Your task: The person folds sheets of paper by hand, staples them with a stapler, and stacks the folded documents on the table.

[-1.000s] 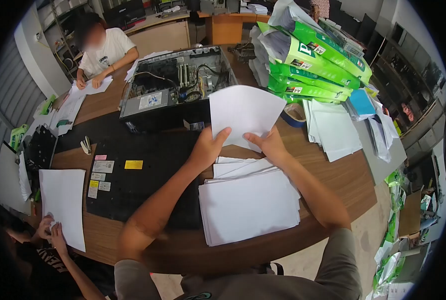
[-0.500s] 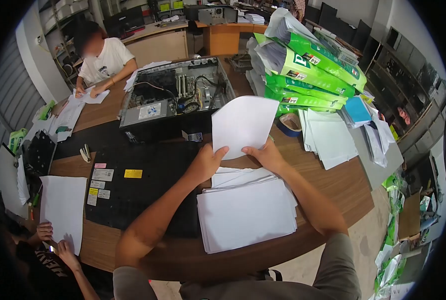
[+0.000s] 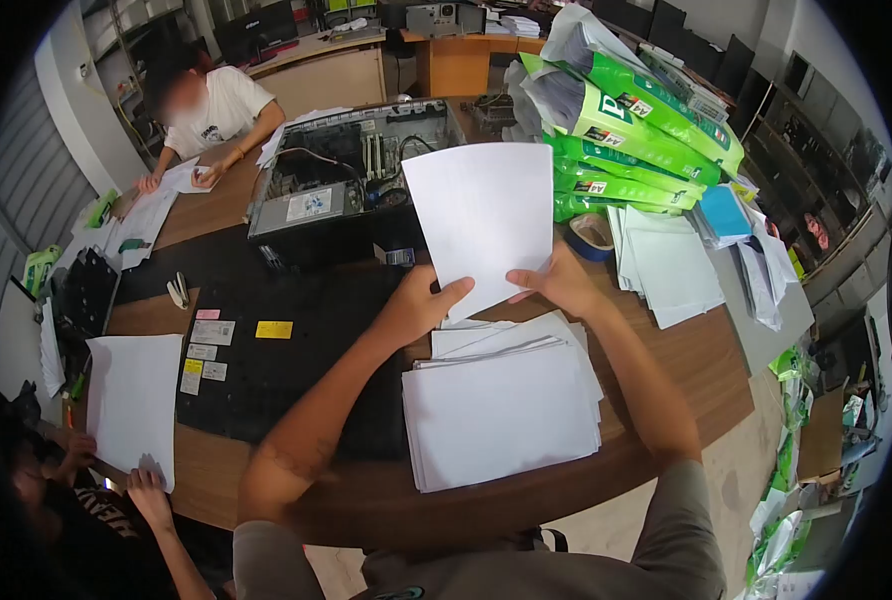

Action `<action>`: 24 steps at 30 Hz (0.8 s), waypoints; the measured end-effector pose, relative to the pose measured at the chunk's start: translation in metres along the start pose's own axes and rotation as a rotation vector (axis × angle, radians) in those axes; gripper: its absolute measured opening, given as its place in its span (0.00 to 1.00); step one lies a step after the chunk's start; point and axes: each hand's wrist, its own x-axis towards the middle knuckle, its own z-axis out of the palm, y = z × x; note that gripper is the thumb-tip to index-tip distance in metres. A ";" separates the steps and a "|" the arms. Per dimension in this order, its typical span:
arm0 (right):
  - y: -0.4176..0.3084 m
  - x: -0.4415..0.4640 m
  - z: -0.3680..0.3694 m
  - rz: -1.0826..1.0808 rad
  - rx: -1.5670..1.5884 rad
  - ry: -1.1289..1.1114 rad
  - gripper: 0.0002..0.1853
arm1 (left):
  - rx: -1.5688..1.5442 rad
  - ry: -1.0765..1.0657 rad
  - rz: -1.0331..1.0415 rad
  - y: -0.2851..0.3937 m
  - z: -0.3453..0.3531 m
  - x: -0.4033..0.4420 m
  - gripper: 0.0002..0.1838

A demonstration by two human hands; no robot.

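White paper (image 3: 481,215) is raised upright in front of me, its blank face toward me; whether it is one sheet or a few I cannot tell. My left hand (image 3: 428,303) grips its lower left edge, thumb on the front and fingers hidden behind. At the lower right edge my right hand (image 3: 556,284) pinches it the same way. Just below both hands lies a stack of white paper (image 3: 504,425) on the wooden table, with some uneven sheets sticking out at its far side.
An opened computer case (image 3: 336,215) stands beyond the dark panel (image 3: 296,375). Green A4 paper packs (image 3: 631,130) are piled at the back right, near a tape roll (image 3: 592,235) and loose sheets (image 3: 671,265). Two people handle paper, at far left (image 3: 216,120) and near left (image 3: 86,510).
The held paper has straightened from a backward curl and tilted slightly, and my right hand has risen along its edge. The near-left person's hands have shifted on their sheet.
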 end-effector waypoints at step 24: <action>0.023 0.004 -0.004 -0.284 -0.720 0.259 0.33 | -0.594 0.387 -0.016 0.018 -0.009 0.002 0.15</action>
